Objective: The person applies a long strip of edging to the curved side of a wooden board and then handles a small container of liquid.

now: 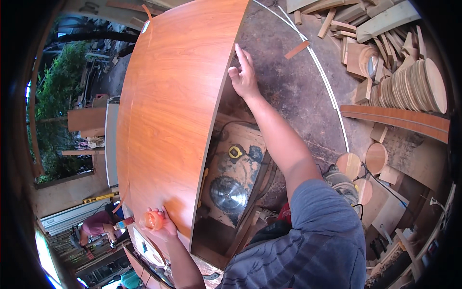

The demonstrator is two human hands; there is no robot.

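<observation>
A large wood-grain laminated panel (171,91) fills the middle of the view. My left hand (166,226) is closed around a round, translucent orange object (153,220) above the panel's near left part; its exact kind is unclear. My right hand (244,74) is at the far part of the panel's right edge, fingers apart and thumb toward the edge, holding nothing. Below that edge, a circular saw blade (229,194) and a yellow tape measure (235,152) lie on a dusty board (250,139). A thin strip of edging (149,29) curls over the panel's far left corner.
White strips (323,72) and a short brown offcut (297,49) lie on the concrete floor (279,82). Stacked wooden discs (409,89), scrap timber (385,19) and a long brown board (394,120) stand at right. At lower left, another person (96,225) bends over, hands on something small.
</observation>
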